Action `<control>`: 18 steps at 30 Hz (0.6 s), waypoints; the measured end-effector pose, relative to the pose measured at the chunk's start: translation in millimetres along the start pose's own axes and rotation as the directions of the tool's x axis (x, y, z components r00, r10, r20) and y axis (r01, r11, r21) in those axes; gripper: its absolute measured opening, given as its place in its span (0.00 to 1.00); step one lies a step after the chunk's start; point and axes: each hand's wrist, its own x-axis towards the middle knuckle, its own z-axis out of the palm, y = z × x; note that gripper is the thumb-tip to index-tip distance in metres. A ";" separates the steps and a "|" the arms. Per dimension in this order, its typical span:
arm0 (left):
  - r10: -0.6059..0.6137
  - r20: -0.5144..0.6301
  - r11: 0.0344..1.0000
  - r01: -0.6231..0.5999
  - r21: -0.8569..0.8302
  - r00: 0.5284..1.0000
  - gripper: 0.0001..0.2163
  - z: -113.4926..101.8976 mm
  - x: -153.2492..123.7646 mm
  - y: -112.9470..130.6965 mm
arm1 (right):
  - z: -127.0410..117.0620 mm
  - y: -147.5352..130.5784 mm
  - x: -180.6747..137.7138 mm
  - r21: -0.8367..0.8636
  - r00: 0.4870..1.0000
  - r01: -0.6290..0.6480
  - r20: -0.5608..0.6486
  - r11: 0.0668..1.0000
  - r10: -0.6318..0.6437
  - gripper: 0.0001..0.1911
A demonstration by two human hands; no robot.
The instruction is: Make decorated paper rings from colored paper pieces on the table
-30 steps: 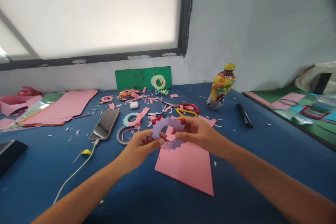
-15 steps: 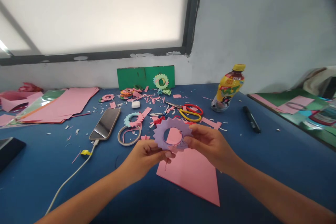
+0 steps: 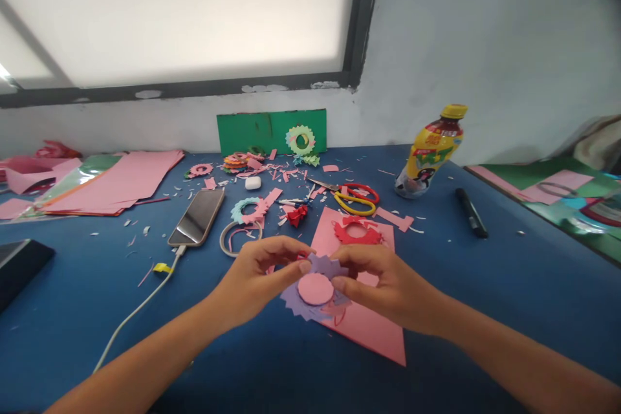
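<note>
My left hand (image 3: 272,272) pinches the upper left edge of a purple paper ring (image 3: 298,304) with a saw-toothed rim. On its other side, my right hand (image 3: 378,281) grips the same ring between thumb and fingers. Pink paper shows through its round hole, and a pinkish part sits at its lower right. Beneath the hands lies a pink paper sheet (image 3: 373,330), partly covered by the ring. A red toothed paper ring (image 3: 356,231) rests on the sheet's far end, just beyond my right hand.
Scissors (image 3: 356,199) lie behind the sheet among paper scraps. A phone (image 3: 198,218) on a cable, a tape roll (image 3: 224,239) and a blue-and-pink ring (image 3: 250,210) are at left. A bottle (image 3: 429,155) and black marker (image 3: 470,213) stand and lie at right.
Both hands have lowered the purple ring toward me, and its near side now tips down. The red ring and the sheet's far end have come into view.
</note>
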 end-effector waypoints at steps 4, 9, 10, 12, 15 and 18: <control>-0.005 -0.055 1.000 0.005 0.001 0.998 0.07 0.5 2.1 -1.5 | 1.3 1.4 0.9 -0.021 1.000 -0.007 -0.019 1.000 0.007 0.07; 0.011 -0.121 0.996 -0.001 0.088 0.993 0.08 -2.4 4.2 -1.3 | 0.4 4.0 1.6 0.001 1.000 -0.027 -0.012 1.000 0.027 0.07; 0.015 -0.130 0.995 -0.002 0.099 0.991 0.09 -3.0 4.5 -1.6 | 0.3 4.6 1.5 0.006 0.999 -0.031 -0.010 1.000 0.031 0.08; 0.019 -0.147 0.993 -0.002 0.114 0.989 0.10 -4.0 4.9 -2.5 | 0.3 5.5 1.3 0.012 0.999 -0.039 -0.008 0.999 0.039 0.08; 0.001 -0.160 0.990 0.021 0.140 0.987 0.13 -5.5 5.2 -4.3 | 0.4 5.8 1.4 0.017 0.999 -0.053 -0.008 0.998 0.053 0.09; -0.014 -0.148 0.988 0.036 0.151 0.989 0.14 -6.6 5.0 -5.1 | 0.7 5.5 1.8 0.031 0.997 -0.074 0.004 0.997 0.074 0.09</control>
